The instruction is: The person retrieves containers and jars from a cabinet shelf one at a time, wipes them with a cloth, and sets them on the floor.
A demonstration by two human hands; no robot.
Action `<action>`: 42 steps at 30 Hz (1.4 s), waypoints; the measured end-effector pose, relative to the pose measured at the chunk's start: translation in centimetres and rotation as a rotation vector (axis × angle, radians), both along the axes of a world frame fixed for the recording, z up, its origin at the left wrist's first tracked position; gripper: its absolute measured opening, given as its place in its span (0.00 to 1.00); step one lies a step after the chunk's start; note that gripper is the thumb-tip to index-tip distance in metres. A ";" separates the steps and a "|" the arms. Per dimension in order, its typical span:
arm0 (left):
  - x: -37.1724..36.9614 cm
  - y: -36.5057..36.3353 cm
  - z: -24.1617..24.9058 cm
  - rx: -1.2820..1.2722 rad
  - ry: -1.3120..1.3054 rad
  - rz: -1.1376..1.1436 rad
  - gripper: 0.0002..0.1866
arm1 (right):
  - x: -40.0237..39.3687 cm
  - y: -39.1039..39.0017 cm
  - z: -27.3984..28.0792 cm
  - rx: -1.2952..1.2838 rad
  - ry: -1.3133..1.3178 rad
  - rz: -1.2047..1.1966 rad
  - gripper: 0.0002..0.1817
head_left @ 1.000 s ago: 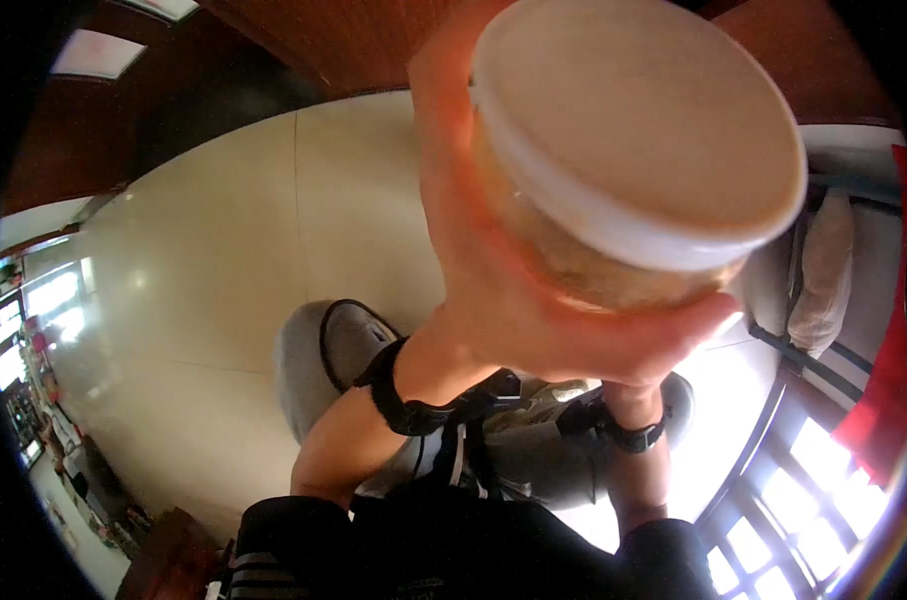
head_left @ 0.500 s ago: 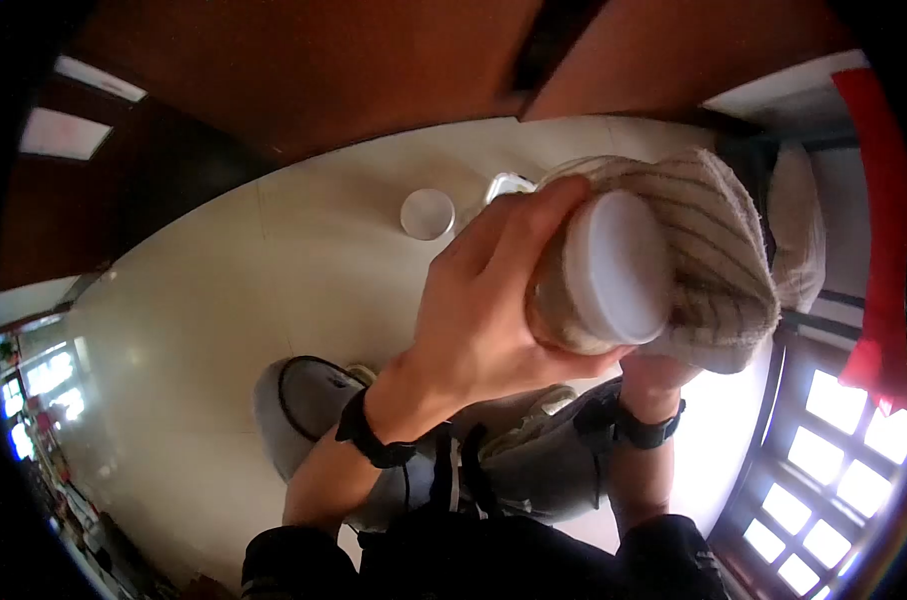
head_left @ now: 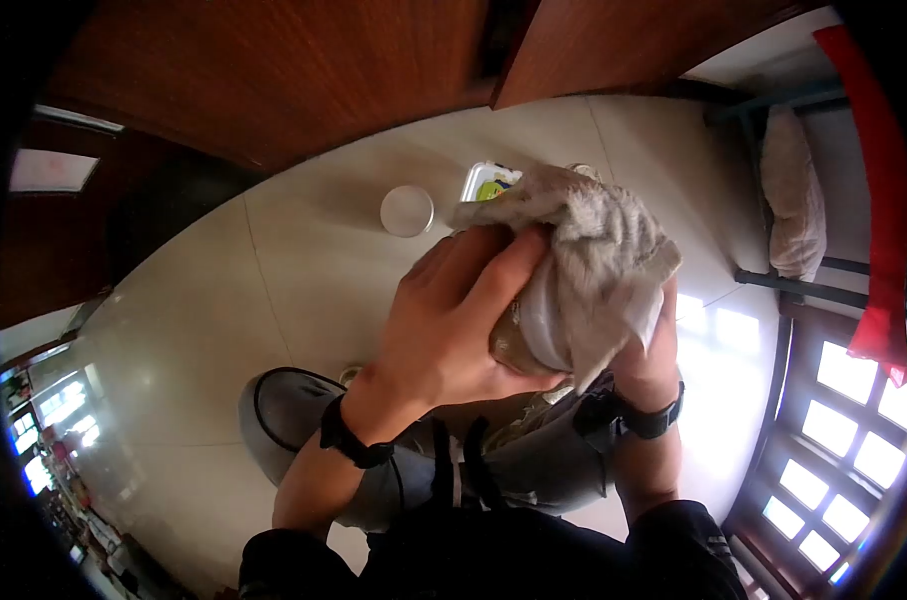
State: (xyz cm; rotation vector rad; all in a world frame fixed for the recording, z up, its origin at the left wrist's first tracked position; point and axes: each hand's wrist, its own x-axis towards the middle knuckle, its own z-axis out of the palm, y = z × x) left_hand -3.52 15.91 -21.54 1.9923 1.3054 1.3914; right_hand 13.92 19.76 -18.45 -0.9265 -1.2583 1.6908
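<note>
My left hand [head_left: 449, 315] is wrapped round the side of a jar [head_left: 515, 345] with a whitish lid [head_left: 542, 325]. A grey-white striped cloth [head_left: 609, 245] drapes over the lid and hides most of it. On the cloth's right side is my right hand [head_left: 650, 355], closed on the cloth against the jar; its fingers are mostly hidden beneath the fabric. Both hands are above my bent knees.
On the tiled floor [head_left: 314, 270] beyond my hands sit a round white container or lid [head_left: 407, 211] and a white tray [head_left: 471, 183] with something green and yellow. Brown wooden panels [head_left: 354, 80] stand ahead. To the right are a metal frame [head_left: 814, 290] and red fabric [head_left: 879, 200].
The cloth has moved from beside the jar to over its lid, with my right hand moving along. The jar has shifted slightly left and tilted, still in my left hand.
</note>
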 end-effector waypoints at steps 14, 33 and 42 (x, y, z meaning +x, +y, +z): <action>-0.5 -0.6 1.3 0.022 0.165 -0.021 0.49 | 0.9 0.8 -1.4 0.165 0.099 0.094 0.30; -1.2 -1.5 2.1 0.158 0.120 0.129 0.51 | 3.0 -2.0 -3.4 -0.340 0.279 -0.062 0.30; -0.8 -1.4 1.7 0.091 0.156 0.067 0.46 | 0.2 -0.8 -0.4 -0.181 -0.049 -0.120 0.32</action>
